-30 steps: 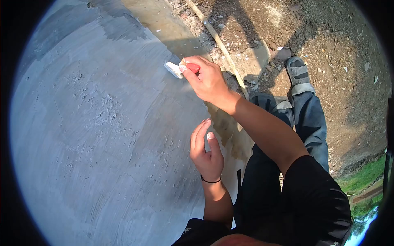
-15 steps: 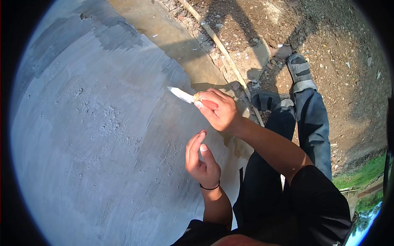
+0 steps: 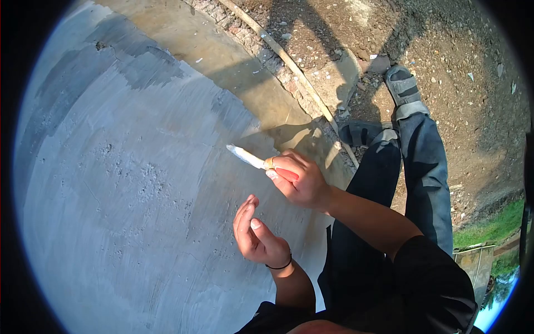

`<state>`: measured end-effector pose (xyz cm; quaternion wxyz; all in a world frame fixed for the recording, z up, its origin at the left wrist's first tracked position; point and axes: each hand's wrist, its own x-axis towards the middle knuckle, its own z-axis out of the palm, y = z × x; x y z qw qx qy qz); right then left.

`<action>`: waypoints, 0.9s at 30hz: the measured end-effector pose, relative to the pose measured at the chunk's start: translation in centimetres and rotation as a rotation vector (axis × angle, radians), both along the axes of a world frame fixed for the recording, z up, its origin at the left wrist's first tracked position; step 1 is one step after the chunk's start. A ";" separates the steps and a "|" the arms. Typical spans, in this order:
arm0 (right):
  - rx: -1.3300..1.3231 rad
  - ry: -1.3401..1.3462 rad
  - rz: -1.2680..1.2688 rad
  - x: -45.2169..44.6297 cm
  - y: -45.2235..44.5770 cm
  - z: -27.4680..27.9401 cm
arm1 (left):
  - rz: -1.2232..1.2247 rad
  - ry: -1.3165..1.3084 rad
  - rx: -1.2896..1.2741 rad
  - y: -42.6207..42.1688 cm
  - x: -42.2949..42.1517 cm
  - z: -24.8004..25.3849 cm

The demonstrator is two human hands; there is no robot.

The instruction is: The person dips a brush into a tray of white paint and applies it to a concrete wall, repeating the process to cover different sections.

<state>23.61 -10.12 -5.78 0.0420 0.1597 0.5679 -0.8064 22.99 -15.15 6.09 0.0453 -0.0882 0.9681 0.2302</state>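
Observation:
My right hand (image 3: 303,181) is closed round the red handle of a narrow putty knife (image 3: 246,156). The tool's whitish blade points up and left, over a broad grey surface (image 3: 128,222) with streaks, pits and darker patches. Whether the blade touches that surface I cannot tell. Lower and to the left, my left hand (image 3: 258,234) is held up with nothing in it, fingers curved and thumb apart. A thin dark band circles its wrist.
Along the grey surface runs a tan concrete strip (image 3: 222,53), then a long pale pole or pipe (image 3: 289,64). Beyond lies stony soil (image 3: 461,128). My legs and sandalled feet (image 3: 403,86) are at the right, with grass (image 3: 489,225) beyond.
Both hands have moved down in the view, the left one also a little leftward. The putty knife has stayed in my right hand. The view has shifted slightly.

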 end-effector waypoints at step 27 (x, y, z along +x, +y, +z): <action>-0.005 0.158 0.245 -1.5 0.4 -8.9 | 0.036 -0.004 -0.038 -2.1 1.3 -0.4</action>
